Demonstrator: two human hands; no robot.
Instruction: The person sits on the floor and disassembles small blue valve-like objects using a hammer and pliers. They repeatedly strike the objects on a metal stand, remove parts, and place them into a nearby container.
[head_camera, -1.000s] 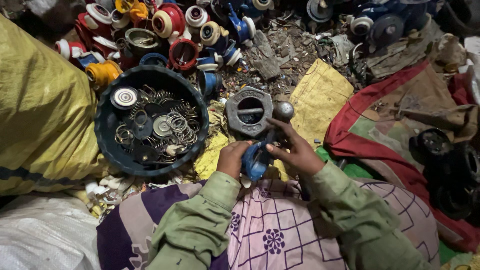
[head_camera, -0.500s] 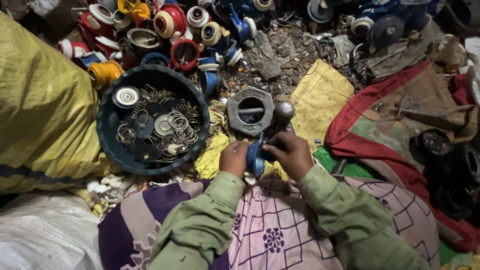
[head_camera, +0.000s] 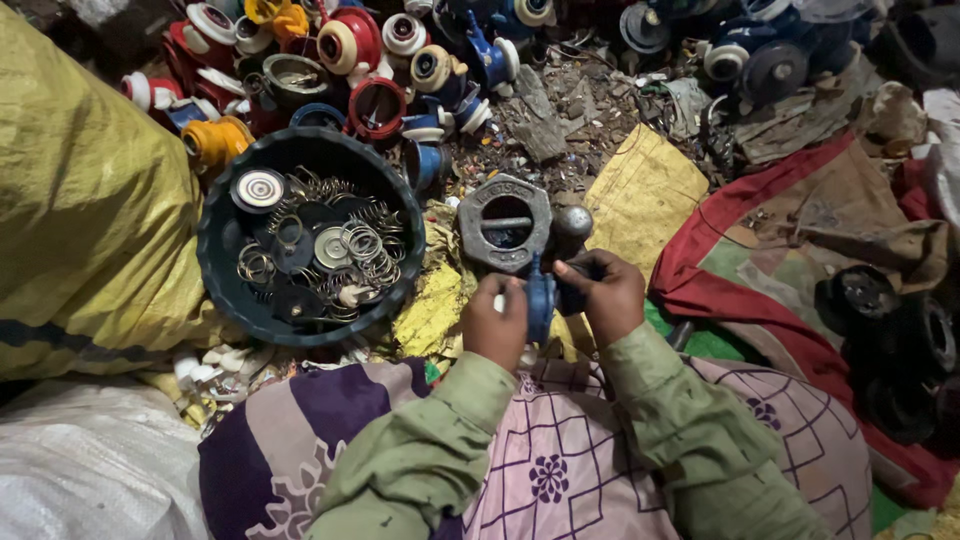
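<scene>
Hands meet in the middle of the head view, low down, just above a lap in a pink patterned cloth (head_camera: 560, 470). The left hand (head_camera: 495, 322) and the right hand (head_camera: 603, 295) both hold one small blue part (head_camera: 541, 300). The part sits between them, upright. The left fingers are curled and pressed on its left side. The right fingers are bent and pinch its right side from the top. Both arms wear green sleeves (head_camera: 680, 420).

Just above the hands lies a grey metal piece with six sides (head_camera: 505, 222) and a hole in its middle. A round grey knob (head_camera: 571, 224) sits right beside it, near the right hand.

To the left of the hands stands a round dark tub (head_camera: 222, 285). It holds wire springs (head_camera: 365, 245), flat metal discs (head_camera: 259, 187) and dark rings. The tub is near the blue part but does not touch it.

Behind the tub, at the top, is a heap of red, blue, yellow and white parts (head_camera: 350, 50). A big yellow sack (head_camera: 80, 200) fills the left side. A white sack (head_camera: 80, 460) lies below it. A yellow cloth (head_camera: 645, 190) and a red cloth (head_camera: 760, 270) lie to the right. Dark round parts (head_camera: 870, 300) lie at the far right.
</scene>
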